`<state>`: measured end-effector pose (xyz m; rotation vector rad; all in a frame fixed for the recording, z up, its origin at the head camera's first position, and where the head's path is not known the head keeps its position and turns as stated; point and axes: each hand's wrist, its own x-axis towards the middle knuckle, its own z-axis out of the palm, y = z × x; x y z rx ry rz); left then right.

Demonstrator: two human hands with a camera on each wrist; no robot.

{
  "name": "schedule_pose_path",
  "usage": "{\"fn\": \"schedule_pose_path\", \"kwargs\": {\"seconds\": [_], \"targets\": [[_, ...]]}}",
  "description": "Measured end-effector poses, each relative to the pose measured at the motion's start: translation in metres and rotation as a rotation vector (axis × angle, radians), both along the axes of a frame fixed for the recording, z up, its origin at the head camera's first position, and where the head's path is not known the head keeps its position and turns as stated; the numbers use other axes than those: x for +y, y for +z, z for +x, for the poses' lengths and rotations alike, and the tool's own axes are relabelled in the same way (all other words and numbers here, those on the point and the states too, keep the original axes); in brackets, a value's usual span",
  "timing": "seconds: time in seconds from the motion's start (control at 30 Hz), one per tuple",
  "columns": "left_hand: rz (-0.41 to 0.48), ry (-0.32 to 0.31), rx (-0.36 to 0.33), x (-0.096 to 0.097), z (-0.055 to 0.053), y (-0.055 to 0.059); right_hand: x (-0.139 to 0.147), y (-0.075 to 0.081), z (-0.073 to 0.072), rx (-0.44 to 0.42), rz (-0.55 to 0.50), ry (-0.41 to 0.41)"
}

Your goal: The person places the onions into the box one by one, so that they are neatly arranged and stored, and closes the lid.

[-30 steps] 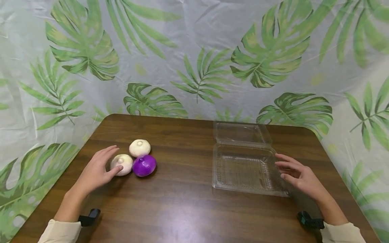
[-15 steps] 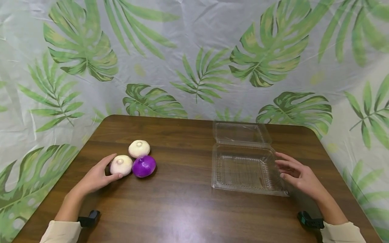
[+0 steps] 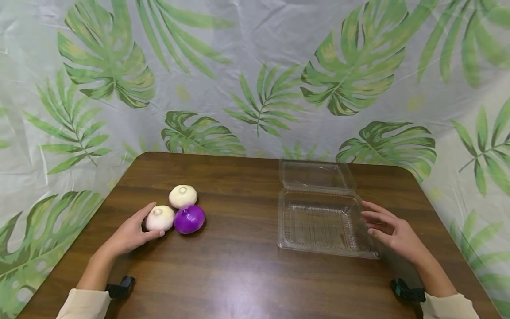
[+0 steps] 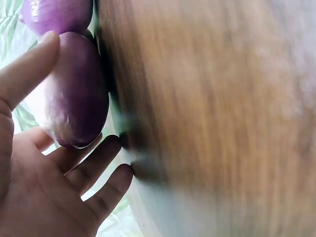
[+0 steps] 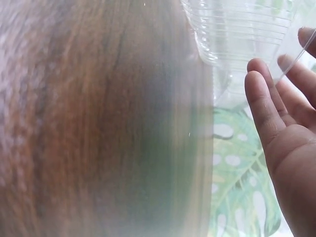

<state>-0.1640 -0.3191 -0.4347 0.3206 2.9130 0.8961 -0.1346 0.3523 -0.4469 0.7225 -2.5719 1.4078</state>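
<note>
At the left of the table, three round onions sit close together. The nearest-left onion (image 3: 161,217) has a white top and purple sides. My left hand (image 3: 129,232) holds it around its left side, the thumb along the front and fingers behind, as the left wrist view shows; two fingertips are down at the table. A bright purple onion (image 3: 189,219) touches its right, and a second white-topped onion (image 3: 183,196) lies behind. On the right stands a clear plastic clamshell container (image 3: 284,221), lid folded back. My right hand (image 3: 396,232) rests loosely spread at its right edge.
The brown wooden table (image 3: 239,274) has a leaf-patterned sheet (image 3: 255,66) hanging behind and beside it. The container's raised lid (image 3: 314,173) reaches the back table edge. Black straps (image 3: 119,288) sit on both wrists.
My left hand has come down from above the left onion and moved in round its side. The onions and container stay put, and the right hand has not moved.
</note>
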Motion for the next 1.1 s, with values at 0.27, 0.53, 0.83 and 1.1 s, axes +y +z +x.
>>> {"fn": "schedule_pose_path", "kwargs": {"seconds": [0.27,0.53,0.83,1.1], "targets": [[-0.012,-0.008,0.029,-0.002,-0.002,-0.002,0.000,-0.001,0.001,-0.003,-0.010,0.002],[-0.022,0.030,0.012,-0.003,0.000,-0.002,0.000,0.000,0.000,0.003,0.003,-0.004],[-0.011,0.068,0.013,-0.010,0.004,0.000,0.001,-0.001,0.000,0.013,-0.003,0.007],[0.005,0.075,0.030,-0.013,0.003,0.000,-0.001,0.000,0.000,0.014,0.021,-0.006]]}}
